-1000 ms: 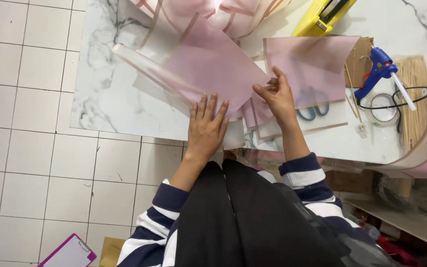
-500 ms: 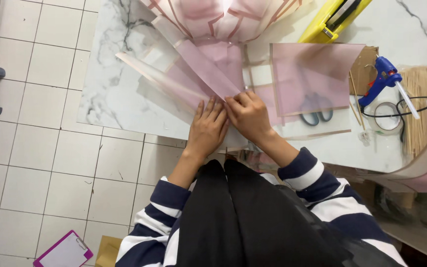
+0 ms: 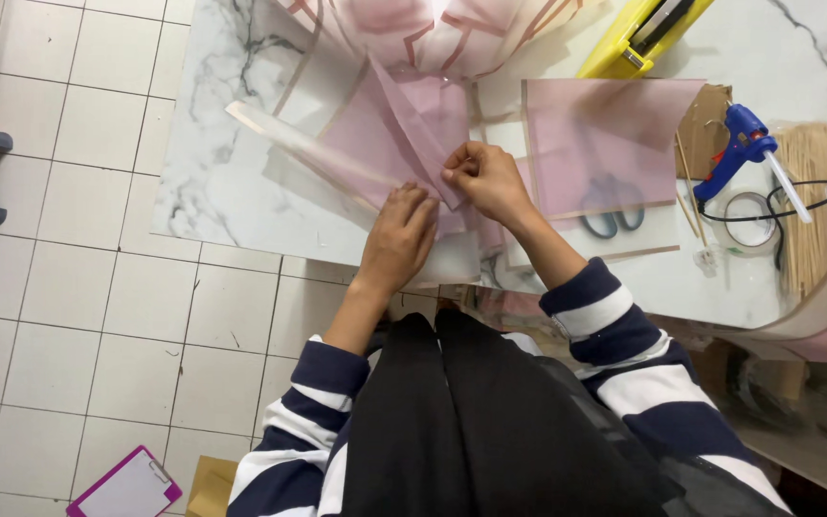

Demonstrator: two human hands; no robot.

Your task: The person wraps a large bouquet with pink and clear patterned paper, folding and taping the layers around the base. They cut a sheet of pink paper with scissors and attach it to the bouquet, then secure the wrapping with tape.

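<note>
the left hand [image 3: 397, 235] presses flat, fingers spread, on a translucent pink folded plastic sheet [image 3: 390, 134] on the white marble table [image 3: 212, 191]; the right hand [image 3: 485, 180] pinches its point shut. one fold looks made, more seemingly remain; pink-handled scissors [image 3: 610, 218] lie just beyond.

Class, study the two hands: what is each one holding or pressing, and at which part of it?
The right hand pinches the pink translucent sheet at its folded lower corner. The left hand lies flat, pressing the same sheet's near edge onto the marble table.
</note>
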